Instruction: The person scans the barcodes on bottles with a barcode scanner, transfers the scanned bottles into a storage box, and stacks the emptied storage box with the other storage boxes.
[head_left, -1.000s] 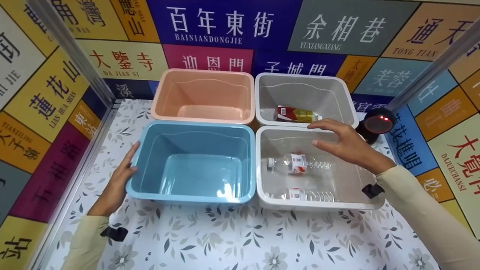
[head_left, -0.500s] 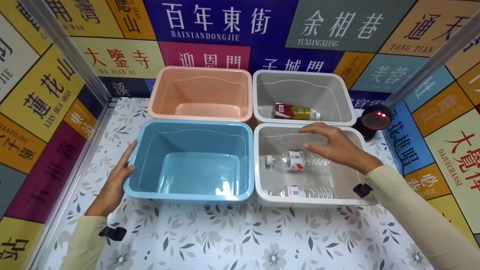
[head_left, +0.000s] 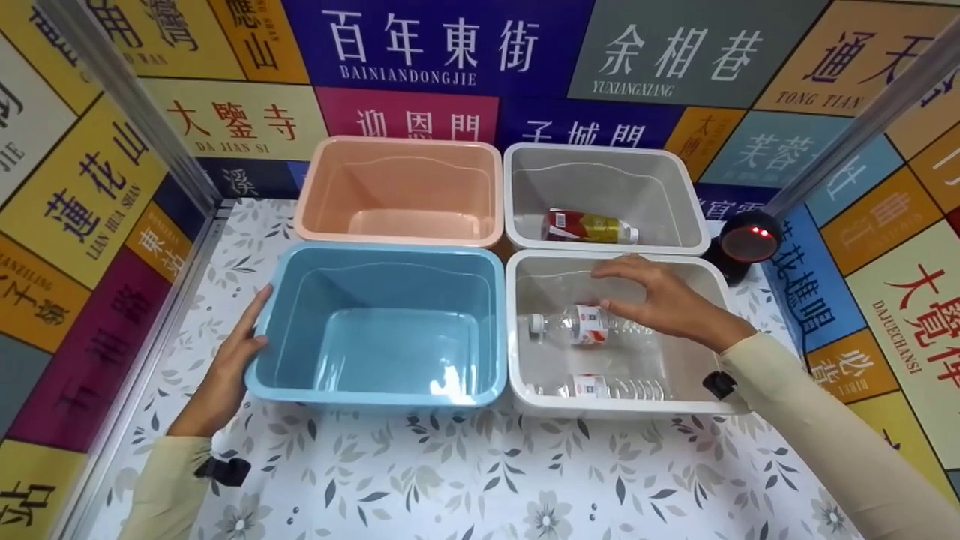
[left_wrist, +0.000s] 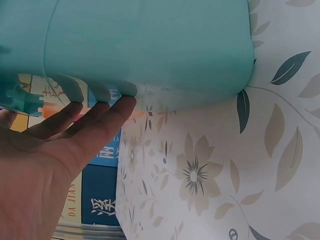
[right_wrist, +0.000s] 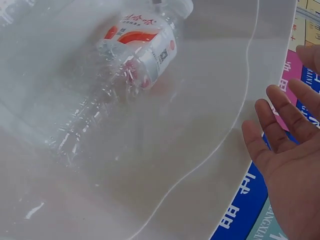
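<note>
My left hand [head_left: 221, 375] rests with straight fingers against the outer left side of the blue bin [head_left: 376, 399]; in the left wrist view its fingertips touch the blue wall [left_wrist: 150, 45]. Over the front grey bin [head_left: 630, 406], my right hand [head_left: 664, 300] hovers with its fingers spread, holding nothing. Beneath it a clear bottle with a red and white label [head_left: 589, 325] lies on its side, and a second clear bottle [head_left: 589, 387] lies nearer the front wall. The right wrist view shows the labelled bottle [right_wrist: 160, 50] away from the hand [right_wrist: 295, 165].
Behind stand a pink bin [head_left: 401, 142] and another grey bin [head_left: 600, 150], which holds a bottle with a red and yellow label [head_left: 585, 226]. A black device with red lights [head_left: 750, 238] is at the right. Printed panels stand around the flowered tabletop [head_left: 420, 480].
My right hand has moved left and slightly down over the front grey bin. The left hand stays against the blue bin. The whole head view has shifted slightly.
</note>
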